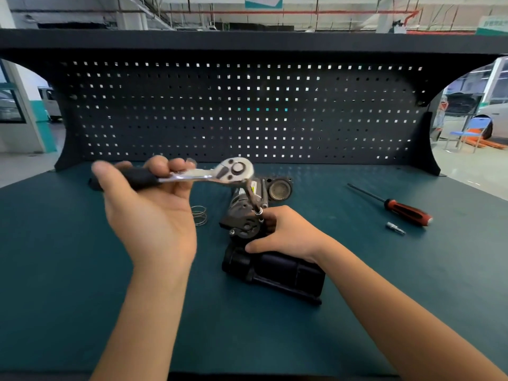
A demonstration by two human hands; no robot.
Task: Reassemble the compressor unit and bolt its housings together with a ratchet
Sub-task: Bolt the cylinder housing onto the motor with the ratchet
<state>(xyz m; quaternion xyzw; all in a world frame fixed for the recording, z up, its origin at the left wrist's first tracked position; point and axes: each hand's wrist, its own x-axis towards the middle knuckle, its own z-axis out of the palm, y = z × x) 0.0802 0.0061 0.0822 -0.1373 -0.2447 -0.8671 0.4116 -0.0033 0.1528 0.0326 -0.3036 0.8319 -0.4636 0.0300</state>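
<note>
Teal bench (82, 270), compressor unit (275, 270) dead centre. Left hand (148, 215) fingers curled round ratchet (209, 176) handle at 10 o'clock. Right hand (286, 235) fingers wrapped on the unit. Extension (251, 195) looks tilted, so the socket may cam off the bolt.

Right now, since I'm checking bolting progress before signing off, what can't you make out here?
All in the head view:
1. Bolt head: hidden by the socket on the ratchet and fingers of the right hand; seating unknown.
2. Housing seam on the compressor unit: partly covered by the right hand.
3. Ratchet handle in the left hand: motion-blurred.
4. Motor label: too small, crossed by the extension.
5. Loose bit: tip too small.
</note>
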